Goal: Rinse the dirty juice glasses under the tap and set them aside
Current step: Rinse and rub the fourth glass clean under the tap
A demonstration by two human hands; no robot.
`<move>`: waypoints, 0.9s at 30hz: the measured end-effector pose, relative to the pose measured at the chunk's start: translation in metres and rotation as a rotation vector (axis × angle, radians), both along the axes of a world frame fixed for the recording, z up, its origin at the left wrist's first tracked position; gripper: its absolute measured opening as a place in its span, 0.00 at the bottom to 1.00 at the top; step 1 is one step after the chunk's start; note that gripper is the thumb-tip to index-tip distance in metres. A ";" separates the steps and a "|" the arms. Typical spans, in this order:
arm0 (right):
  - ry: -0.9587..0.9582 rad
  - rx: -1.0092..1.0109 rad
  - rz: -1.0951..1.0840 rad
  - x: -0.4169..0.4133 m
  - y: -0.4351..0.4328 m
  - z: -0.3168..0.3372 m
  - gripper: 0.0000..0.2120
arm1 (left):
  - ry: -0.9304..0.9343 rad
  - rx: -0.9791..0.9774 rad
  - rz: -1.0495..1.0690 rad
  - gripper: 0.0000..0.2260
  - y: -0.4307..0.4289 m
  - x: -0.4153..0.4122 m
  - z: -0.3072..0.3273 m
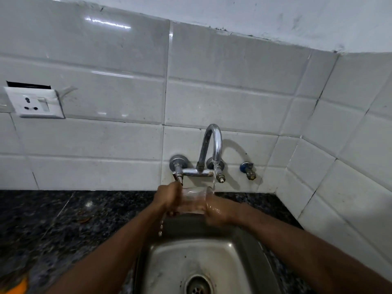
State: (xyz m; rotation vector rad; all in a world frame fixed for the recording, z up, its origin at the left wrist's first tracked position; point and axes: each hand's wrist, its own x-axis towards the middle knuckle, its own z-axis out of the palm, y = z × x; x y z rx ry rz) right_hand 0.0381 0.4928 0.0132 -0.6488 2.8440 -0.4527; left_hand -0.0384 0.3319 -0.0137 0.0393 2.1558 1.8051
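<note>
Centre frame, the juice glass (195,198) hangs over the sink (169,262), with the left hand (167,198) curled round its left side and the wet right hand (216,211) wrapped round its right. Water from the tap (213,141) strikes the glass's upper right edge. I'd say the way to do this well is to bring the mouth squarely under that stream, swirl and tip out, gripping firmly because wet glass slips. The valve handle (178,177) sits just above the left knuckles and the sink's steel rim lies below, so the dark counter (53,219) at centre left looks the roomiest place to set it.
</note>
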 end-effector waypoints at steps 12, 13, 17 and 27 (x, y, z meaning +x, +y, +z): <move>0.151 0.185 -0.005 0.011 0.018 -0.012 0.20 | -0.169 0.038 -0.098 0.12 0.013 0.014 0.002; 0.200 0.174 -0.001 0.011 0.018 -0.014 0.20 | -0.167 0.064 -0.101 0.13 0.014 0.013 0.002; -0.021 -0.228 -0.038 0.008 0.014 -0.012 0.37 | -0.009 0.175 -0.047 0.11 0.014 0.018 0.001; -0.023 -0.191 0.020 0.009 0.009 -0.018 0.34 | 0.098 0.080 -0.086 0.11 0.009 0.019 -0.001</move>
